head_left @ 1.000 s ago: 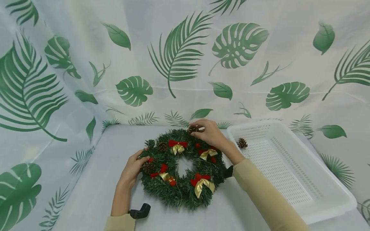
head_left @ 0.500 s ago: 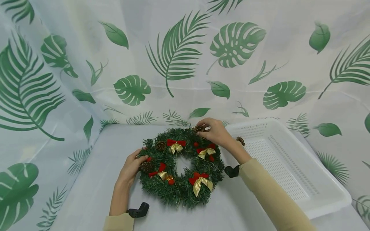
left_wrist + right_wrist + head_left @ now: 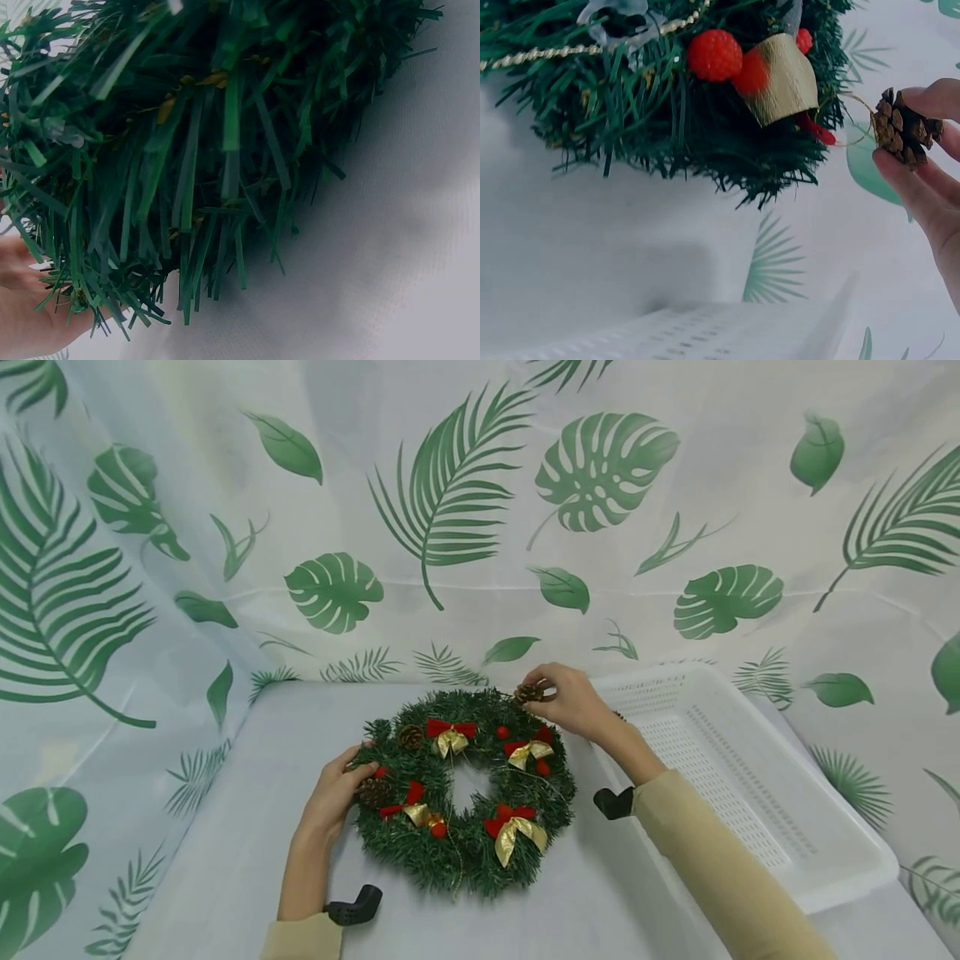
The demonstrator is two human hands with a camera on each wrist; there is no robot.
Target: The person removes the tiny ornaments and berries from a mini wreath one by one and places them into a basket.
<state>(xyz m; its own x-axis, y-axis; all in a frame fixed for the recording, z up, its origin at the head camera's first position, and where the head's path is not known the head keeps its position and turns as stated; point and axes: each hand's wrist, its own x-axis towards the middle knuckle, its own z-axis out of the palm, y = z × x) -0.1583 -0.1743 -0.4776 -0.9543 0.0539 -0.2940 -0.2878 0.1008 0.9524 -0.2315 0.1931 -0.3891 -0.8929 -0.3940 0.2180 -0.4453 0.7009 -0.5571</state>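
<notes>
A green tinsel wreath (image 3: 397,856) with red and gold bows, red berries and pine cones lies on the white table. My left hand (image 3: 326,800) grips its left edge, thumb on top near a pine cone (image 3: 375,792); its fingers are mostly hidden by the greenery. At the upper right rim, my right hand (image 3: 576,703) pinches another pine cone (image 3: 904,129) between thumb and fingers. A thin gold loop (image 3: 859,101) runs from that cone toward the wreath; whether it is hooked there I cannot tell.
On the right stands a white perforated plastic basket (image 3: 847,881). One pine cone (image 3: 619,716) in it barely shows behind my right wrist. A leaf-printed curtain (image 3: 465,635) hangs behind the table. Black devices are strapped to both wrists.
My right hand has moved to the right with the pine cone, away from the wreath's top toward the basket. My left hand keeps its grip. The whole head view has shifted slightly.
</notes>
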